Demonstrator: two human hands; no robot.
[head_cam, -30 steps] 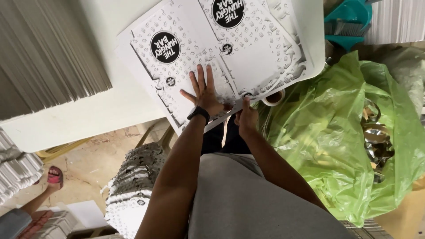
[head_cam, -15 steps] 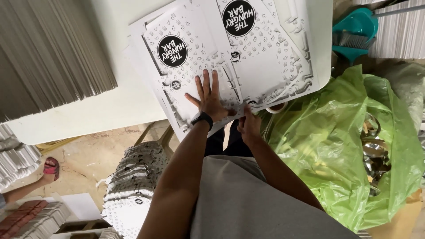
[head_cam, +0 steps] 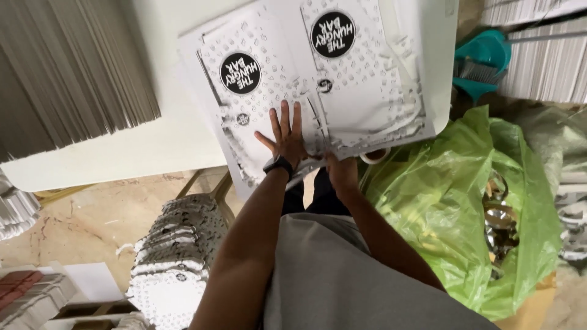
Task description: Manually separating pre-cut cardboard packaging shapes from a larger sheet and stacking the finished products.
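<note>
Fingers spread wide, left hand [head_cam: 286, 142] presses one printed sheet [head_cam: 318, 91] bearing two black circles; right hand [head_cam: 341, 171] pinches its table-edge border.

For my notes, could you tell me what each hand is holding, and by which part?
The left hand only presses flat on the printed sheet. The right hand has its grip on the sheet's near edge.
</note>
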